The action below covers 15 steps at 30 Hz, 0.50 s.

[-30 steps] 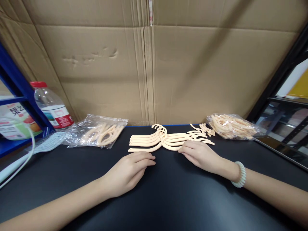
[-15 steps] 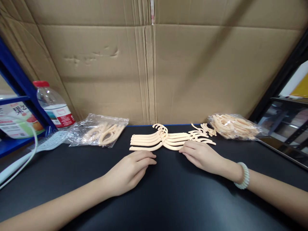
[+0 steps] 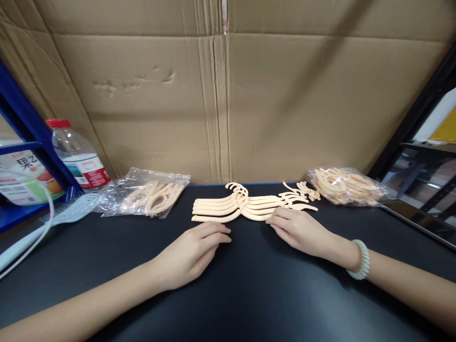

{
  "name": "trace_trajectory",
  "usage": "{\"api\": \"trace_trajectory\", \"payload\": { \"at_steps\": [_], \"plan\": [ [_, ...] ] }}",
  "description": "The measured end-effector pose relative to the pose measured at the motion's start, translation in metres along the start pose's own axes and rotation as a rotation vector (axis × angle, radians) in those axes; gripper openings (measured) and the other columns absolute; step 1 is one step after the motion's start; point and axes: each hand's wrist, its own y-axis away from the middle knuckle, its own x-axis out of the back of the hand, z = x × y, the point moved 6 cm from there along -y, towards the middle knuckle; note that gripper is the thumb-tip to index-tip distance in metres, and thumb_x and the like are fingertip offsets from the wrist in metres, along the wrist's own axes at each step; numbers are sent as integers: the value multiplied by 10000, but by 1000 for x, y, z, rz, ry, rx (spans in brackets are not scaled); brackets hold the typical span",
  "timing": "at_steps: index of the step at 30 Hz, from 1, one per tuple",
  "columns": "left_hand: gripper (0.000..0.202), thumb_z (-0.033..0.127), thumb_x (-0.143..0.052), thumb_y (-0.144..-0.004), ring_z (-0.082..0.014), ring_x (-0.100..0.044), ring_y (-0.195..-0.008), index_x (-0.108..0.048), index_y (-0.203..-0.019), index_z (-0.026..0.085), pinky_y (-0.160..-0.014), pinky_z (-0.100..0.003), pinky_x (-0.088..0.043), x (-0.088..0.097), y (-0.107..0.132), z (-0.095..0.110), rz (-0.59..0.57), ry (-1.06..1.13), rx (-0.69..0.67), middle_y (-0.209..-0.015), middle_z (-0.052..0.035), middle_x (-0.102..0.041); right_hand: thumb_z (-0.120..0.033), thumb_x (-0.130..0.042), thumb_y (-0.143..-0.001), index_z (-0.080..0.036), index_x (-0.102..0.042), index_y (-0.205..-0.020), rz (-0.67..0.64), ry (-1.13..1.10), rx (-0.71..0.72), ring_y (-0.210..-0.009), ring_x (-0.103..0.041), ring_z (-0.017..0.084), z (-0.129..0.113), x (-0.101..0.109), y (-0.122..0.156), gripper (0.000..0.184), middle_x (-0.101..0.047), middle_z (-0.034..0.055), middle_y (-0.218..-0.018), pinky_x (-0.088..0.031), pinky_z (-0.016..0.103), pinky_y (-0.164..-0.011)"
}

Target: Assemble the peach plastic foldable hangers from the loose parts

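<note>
Several cream hangers [image 3: 213, 212] lie in an overlapping row on the black table, hooks bunched at the middle and pointing away from me. My left hand [image 3: 197, 249] rests just in front of their left half, fingers loosely stretched out, holding nothing. At the right end of the nearest hanger lies my right hand [image 3: 295, 230], fingers bent and the thumb slightly apart. It covers that hanger's tip; whether it touches it I cannot tell. Behind this hand, several smaller cream pieces [image 3: 302, 191] are scattered in a loose cluster.
A clear bag of cream pieces [image 3: 156, 197] lies at the back left, another bag [image 3: 345, 185] at the back right. On the left stand a red-capped bottle [image 3: 80, 159] and a blue rack [image 3: 21, 114], near a pale blue brush [image 3: 76, 209]. Cardboard [image 3: 320, 95] walls the back.
Both hands stay almost where they were, and the hangers lie as before. The whole view has shifted very slightly.
</note>
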Motion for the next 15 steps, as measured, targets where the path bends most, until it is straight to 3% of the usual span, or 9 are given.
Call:
{"api": "trace_trajectory", "payload": {
  "at_steps": [11,15],
  "plan": [
    [323,107,-383,-930,-201,-556,-1176,-581,-1171,190,-1002,-345,-476,-2,2,-5,7,-15,25,-1246,-88,-607,-140,-403,-933,-154,-641,-906,-8,4,22,-752,-576,177,-3,4,1,240,-626,78,-830,-467,289,-681],
    [316,113,-376,-941,-185,-569,-1158,-582,-1164,199,-990,-316,-483,-1,2,-4,21,-24,28,-1231,-77,-617,-176,-436,-921,-156,-641,-833,98,17,-55,-725,-565,181,22,26,0,224,-624,66,-760,-452,296,-667]
  ]
}}
